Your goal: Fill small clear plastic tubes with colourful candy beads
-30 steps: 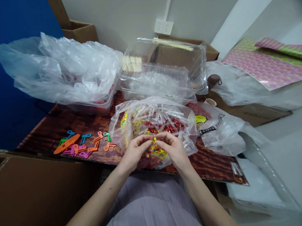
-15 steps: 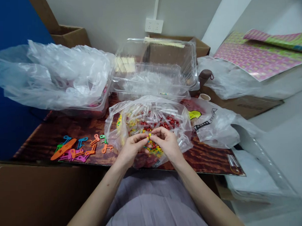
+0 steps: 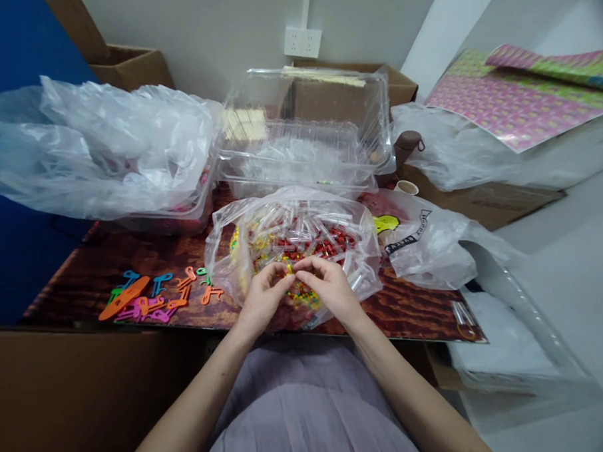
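Observation:
Over an open clear plastic bag [image 3: 217,246], both my hands meet fingertip to fingertip. My left hand [image 3: 264,297] pinches a small yellow piece [image 3: 289,270] between thumb and forefinger. From the other side, the thumb and forefinger of my right hand [image 3: 331,288] close on the same piece; its exact kind is too small to make out. Inside the bag lie many clear tubes [image 3: 304,222], small red pieces [image 3: 339,239] and tiny yellow and green bits [image 3: 304,296], partly hidden by my hands.
Colourful plastic clips [image 3: 160,304] and an orange flat piece [image 3: 125,298] lie left on the wood-patterned table [image 3: 200,317]. Behind stand a bag-covered tub [image 3: 176,221] and clear trays [image 3: 309,166]. To the right are a printed bag [image 3: 427,254], a paper cup [image 3: 406,187] and loose tubes [image 3: 462,315].
The view has shifted a little. My fingertips have moved slightly left, and my right fingers lie straighter against the small yellow piece. The bag and its contents stay put.

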Motion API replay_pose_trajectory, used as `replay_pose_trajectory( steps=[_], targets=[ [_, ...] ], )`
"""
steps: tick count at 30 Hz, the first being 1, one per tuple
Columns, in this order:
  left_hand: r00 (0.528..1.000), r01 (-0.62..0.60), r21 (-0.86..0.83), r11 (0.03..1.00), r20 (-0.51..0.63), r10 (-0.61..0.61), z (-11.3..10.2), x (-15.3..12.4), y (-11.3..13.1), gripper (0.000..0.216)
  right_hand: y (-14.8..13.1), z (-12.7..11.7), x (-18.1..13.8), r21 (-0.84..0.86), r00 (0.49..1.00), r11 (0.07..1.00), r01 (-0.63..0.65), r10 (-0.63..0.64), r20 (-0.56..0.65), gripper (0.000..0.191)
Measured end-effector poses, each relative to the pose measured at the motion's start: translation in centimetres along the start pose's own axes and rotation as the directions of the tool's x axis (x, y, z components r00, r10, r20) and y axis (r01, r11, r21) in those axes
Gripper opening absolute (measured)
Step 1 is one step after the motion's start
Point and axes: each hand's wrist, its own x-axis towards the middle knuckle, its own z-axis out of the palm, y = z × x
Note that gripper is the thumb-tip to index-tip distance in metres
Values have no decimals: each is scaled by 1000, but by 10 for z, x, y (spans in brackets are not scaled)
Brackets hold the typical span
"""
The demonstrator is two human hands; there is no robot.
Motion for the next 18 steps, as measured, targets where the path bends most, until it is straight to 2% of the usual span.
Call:
replay_pose_trajectory(
  steps=[4,6,8,11,13,15,17,18],
  targets=[
    [999,-29,51,998,-32,31,-4,2,-2,34,2,3,0,-72,994,995,65,-58,98,14],
    [998,-31,103,994,-55,37,-8,2,-1,35,3,4,0,-205,992,973,110,-95,83,13],
    [996,-19,130,991,-83,30,-12,2,2,37,6,5,1,-466,986,870,162,-159,47,15],
    [995,11,98,995,-95,-1,-15,-1,7,38,9,11,0,-814,974,544,203,-194,114,15],
    [997,21,78,997,-77,-15,-16,-3,10,37,10,17,0,-903,974,371,216,-148,173,14],
    [998,17,76,997,-59,-13,-17,-5,11,36,13,22,1,-927,974,300,224,-115,198,14],
    [999,-1,96,995,-44,5,-18,-6,11,35,15,22,2,-922,974,316,223,-117,195,16],
    [999,-6,112,994,-35,10,-18,-7,11,35,16,21,2,-909,975,356,217,-128,182,17]
  ],
)
